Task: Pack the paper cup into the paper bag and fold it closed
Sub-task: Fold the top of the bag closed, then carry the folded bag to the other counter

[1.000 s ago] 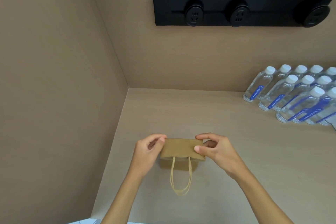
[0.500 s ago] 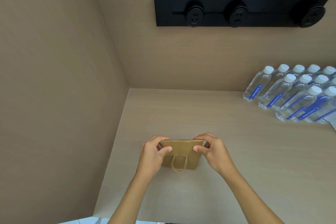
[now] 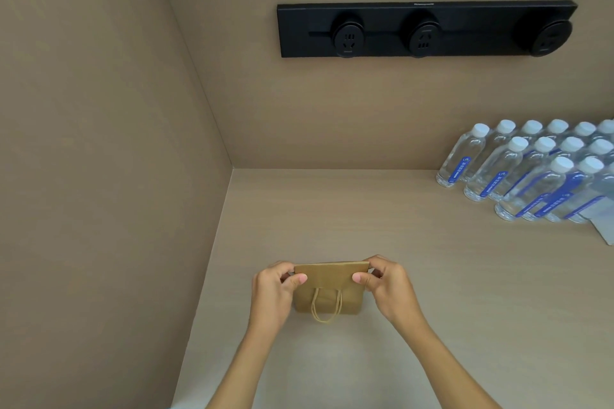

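Fold: the flap of the small brown paper bag (image 3: pixel 327 300) sits lower now.
Handle: the looped twine handle (image 3: pixel 326 305) shows shorter.
Hands: my left hand (image 3: pixel 272 292) and right hand (image 3: pixel 387 289) have closed in.

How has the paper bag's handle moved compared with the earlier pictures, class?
Yes. The handle has drawn up toward the folded flap, now hanging barely past the paper bag bottom edge.

Left hand (image 3: pixel 270 292) and right hand (image 3: pixel 387 289) pinch the paper bag's (image 3: pixel 327 289) folded top.
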The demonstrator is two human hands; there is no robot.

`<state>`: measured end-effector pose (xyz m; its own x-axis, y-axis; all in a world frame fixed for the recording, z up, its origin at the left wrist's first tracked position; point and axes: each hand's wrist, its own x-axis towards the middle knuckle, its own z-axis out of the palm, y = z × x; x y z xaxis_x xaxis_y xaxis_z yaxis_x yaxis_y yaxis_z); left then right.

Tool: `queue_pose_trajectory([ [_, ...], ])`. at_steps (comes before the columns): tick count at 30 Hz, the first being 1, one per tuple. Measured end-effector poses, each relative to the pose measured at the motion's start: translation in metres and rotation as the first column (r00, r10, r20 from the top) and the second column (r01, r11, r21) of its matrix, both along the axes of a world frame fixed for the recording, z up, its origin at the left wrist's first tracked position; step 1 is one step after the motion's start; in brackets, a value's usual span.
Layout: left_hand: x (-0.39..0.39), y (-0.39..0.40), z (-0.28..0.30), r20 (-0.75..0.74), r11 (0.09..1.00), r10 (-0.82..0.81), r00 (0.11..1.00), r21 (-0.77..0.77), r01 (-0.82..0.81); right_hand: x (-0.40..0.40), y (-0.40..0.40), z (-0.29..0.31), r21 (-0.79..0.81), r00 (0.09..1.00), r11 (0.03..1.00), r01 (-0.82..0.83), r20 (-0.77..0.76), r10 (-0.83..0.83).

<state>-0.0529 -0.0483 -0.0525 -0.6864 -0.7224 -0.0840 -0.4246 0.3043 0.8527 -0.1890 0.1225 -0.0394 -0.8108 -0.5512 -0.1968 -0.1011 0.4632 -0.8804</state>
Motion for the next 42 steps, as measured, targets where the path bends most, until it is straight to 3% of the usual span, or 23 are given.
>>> queue_pose_trajectory([
  [9,0.003,-0.004,0.026,-0.138,0.991,-0.003,0.990,0.130,0.021,0.025,0.013,0.019,-0.154,0.991,0.979,0.136,0.027,-0.133],
  [17,-0.019,0.039,0.055,-0.258,0.936,-0.285,0.923,0.133,0.327,0.047,0.079,0.055,-0.309,0.921,0.870,0.385,0.064,-0.385],
  [24,-0.058,0.136,0.073,-0.333,0.772,-0.524,0.784,0.203,0.602,0.069,0.190,0.075,-0.366,0.797,0.735,0.570,0.030,-0.603],
  [34,-0.087,0.367,0.090,-0.382,0.510,-0.720,0.579,0.274,0.815,0.119,0.400,0.092,-0.435,0.501,0.432,0.790,0.051,-0.864],
  [42,-0.100,0.541,0.099,-0.399,0.266,-0.856,0.328,0.205,0.942,0.160,0.550,0.104,-0.430,0.265,0.236,0.871,0.007,-0.964],
])
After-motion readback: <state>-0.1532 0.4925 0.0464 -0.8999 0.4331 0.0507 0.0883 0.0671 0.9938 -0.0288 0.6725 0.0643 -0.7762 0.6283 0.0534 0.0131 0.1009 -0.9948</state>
